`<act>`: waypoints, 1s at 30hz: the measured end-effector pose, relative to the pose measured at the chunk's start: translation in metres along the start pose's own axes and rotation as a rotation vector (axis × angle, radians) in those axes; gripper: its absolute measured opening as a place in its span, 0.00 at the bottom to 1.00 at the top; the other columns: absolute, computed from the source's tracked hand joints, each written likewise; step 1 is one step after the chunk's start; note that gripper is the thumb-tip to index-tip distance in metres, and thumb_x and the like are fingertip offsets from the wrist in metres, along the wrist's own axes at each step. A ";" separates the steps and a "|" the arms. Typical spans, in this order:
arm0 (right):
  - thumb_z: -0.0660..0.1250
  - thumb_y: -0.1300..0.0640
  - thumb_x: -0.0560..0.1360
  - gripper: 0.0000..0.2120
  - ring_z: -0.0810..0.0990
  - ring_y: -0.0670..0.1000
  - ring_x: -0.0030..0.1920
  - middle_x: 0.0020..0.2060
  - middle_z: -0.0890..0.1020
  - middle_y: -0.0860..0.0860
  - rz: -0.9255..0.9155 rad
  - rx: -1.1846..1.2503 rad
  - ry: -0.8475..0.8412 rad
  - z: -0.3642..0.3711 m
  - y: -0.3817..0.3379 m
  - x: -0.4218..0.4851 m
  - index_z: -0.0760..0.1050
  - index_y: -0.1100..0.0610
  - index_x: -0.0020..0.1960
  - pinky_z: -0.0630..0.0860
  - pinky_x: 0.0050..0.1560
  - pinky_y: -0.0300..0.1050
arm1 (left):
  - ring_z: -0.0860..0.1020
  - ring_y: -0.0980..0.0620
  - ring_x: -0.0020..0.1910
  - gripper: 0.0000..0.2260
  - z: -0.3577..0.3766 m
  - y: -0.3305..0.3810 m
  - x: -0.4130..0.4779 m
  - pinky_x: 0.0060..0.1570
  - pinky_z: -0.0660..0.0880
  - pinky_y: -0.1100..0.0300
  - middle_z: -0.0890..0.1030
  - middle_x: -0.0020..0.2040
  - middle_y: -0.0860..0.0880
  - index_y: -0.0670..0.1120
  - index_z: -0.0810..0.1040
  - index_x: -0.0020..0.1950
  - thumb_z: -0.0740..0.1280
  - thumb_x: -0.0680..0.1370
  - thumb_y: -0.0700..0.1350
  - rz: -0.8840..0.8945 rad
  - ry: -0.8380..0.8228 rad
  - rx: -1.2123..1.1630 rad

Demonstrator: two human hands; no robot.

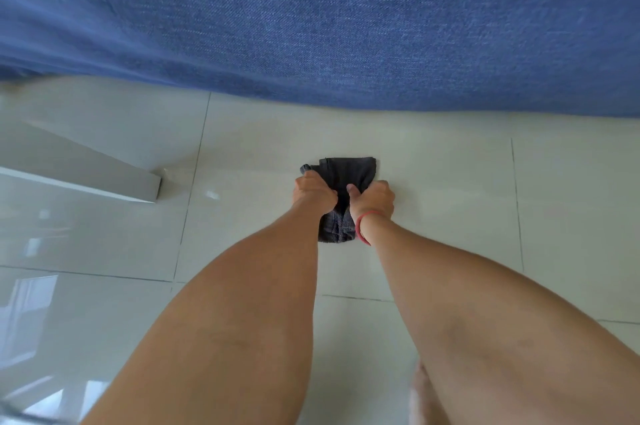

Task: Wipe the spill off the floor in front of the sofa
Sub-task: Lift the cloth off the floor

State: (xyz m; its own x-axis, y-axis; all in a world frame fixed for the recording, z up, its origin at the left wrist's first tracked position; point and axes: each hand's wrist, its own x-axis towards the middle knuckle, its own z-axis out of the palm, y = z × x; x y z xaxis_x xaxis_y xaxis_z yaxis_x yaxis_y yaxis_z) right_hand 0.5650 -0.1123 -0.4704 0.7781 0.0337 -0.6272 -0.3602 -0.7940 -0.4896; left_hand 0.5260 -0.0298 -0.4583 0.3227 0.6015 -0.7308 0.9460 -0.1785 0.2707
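Starting at the left, a pale furniture leg [104, 170] slants down to the glossy tiled floor [450, 182], with a small bright glint just beside its foot that may be wet or may only be reflection — I cannot tell which. Next comes the left hand [313, 190], curled closed over the left edge of a dark grey cloth [341, 203], knuckles up and pressing it onto the tile. The cloth lies folded on the floor a little way in front of the blue sofa [311, 26], apart from its base. To the right, the right hand [375, 197] is closed over the other edge, thumb lying on top of the fabric, a red band [363, 227] around the wrist. No clear puddle shows around the cloth, so the spill is likely under it or already thinned out. To wipe well, I would judge it best to keep both palms low and the weight even — drawing the cloth in overlapping passes, then refolding to a dry face so moisture is lifted, not smeared.
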 end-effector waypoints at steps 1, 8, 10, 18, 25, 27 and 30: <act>0.70 0.52 0.75 0.21 0.79 0.64 0.56 0.59 0.78 0.62 0.032 0.020 -0.017 -0.001 0.004 -0.003 0.71 0.65 0.60 0.77 0.56 0.53 | 0.79 0.41 0.60 0.26 0.001 -0.004 0.000 0.58 0.77 0.53 0.77 0.62 0.39 0.38 0.66 0.69 0.70 0.76 0.47 -0.017 -0.033 0.022; 0.75 0.60 0.69 0.19 0.81 0.62 0.56 0.56 0.81 0.62 0.267 0.011 -0.204 0.003 0.053 -0.044 0.76 0.65 0.56 0.80 0.55 0.55 | 0.80 0.40 0.59 0.25 0.027 -0.053 -0.042 0.54 0.79 0.53 0.79 0.61 0.37 0.35 0.67 0.71 0.66 0.76 0.42 -0.118 -0.218 0.181; 0.73 0.61 0.70 0.20 0.79 0.60 0.60 0.59 0.80 0.60 0.263 -0.079 -0.256 -0.004 0.058 -0.064 0.75 0.64 0.60 0.78 0.58 0.51 | 0.79 0.41 0.61 0.24 0.026 -0.065 -0.063 0.57 0.78 0.53 0.77 0.64 0.37 0.34 0.66 0.71 0.63 0.76 0.40 -0.129 -0.290 0.189; 0.66 0.65 0.75 0.13 0.81 0.63 0.55 0.58 0.79 0.63 -0.063 0.159 -0.343 -0.068 -0.043 -0.146 0.74 0.66 0.60 0.81 0.48 0.57 | 0.77 0.47 0.58 0.16 -0.091 -0.049 -0.164 0.57 0.75 0.56 0.79 0.59 0.45 0.38 0.75 0.65 0.60 0.79 0.42 0.143 -0.007 -0.236; 0.64 0.55 0.77 0.19 0.75 0.60 0.64 0.64 0.76 0.61 -0.675 0.075 -0.196 -0.127 -0.166 -0.283 0.71 0.63 0.65 0.71 0.60 0.46 | 0.70 0.41 0.69 0.21 -0.230 -0.052 -0.287 0.69 0.67 0.51 0.71 0.71 0.41 0.39 0.68 0.72 0.57 0.81 0.46 0.318 0.452 -0.405; 0.62 0.54 0.78 0.18 0.75 0.61 0.62 0.62 0.77 0.61 -0.797 0.077 -0.204 -0.124 -0.183 -0.324 0.72 0.64 0.62 0.71 0.58 0.46 | 0.72 0.40 0.67 0.23 -0.261 -0.073 -0.320 0.67 0.70 0.50 0.73 0.69 0.41 0.38 0.68 0.71 0.60 0.80 0.49 0.294 0.554 -0.497; 0.63 0.54 0.77 0.17 0.76 0.62 0.60 0.58 0.79 0.62 -0.943 0.071 -0.255 -0.105 -0.200 -0.386 0.74 0.65 0.59 0.72 0.57 0.47 | 0.74 0.39 0.65 0.22 -0.297 -0.117 -0.361 0.65 0.71 0.51 0.75 0.66 0.38 0.36 0.70 0.69 0.62 0.79 0.47 0.249 0.701 -0.583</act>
State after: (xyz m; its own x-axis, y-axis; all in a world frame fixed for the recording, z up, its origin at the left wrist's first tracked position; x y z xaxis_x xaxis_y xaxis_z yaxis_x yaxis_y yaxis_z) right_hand 0.3908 -0.0304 -0.0665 0.6313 0.7725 -0.0682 0.3155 -0.3362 -0.8874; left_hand 0.2894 0.0051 -0.0403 0.2411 0.9633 -0.1179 0.6262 -0.0616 0.7772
